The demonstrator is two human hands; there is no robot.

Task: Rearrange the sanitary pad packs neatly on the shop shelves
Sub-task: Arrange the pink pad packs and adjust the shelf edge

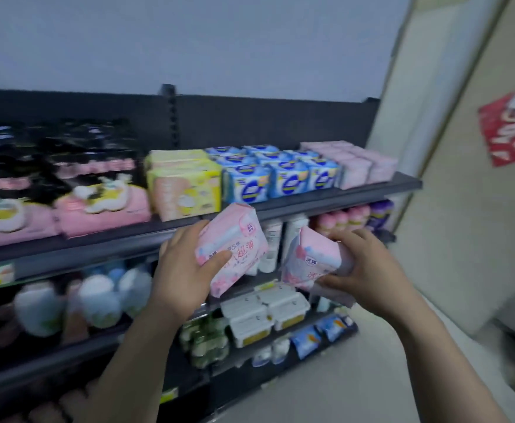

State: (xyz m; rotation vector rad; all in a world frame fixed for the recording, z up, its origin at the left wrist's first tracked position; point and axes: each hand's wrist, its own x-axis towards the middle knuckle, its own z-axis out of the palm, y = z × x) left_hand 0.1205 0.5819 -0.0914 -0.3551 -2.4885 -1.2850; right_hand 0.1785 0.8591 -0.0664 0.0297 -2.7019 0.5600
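Thumb and fingers of left hand (184,271) grip left pack (235,236) (pink, tilted), right hand (372,270) grips right pack (311,257).

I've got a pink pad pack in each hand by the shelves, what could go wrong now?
The left hand grips the left pink pack and the right hand the right pink pack, so neither can clear a gap. The top shelf looks full; squeezing one in may push the blue packs off. The tilted left pink pack could slip onto the bottles.
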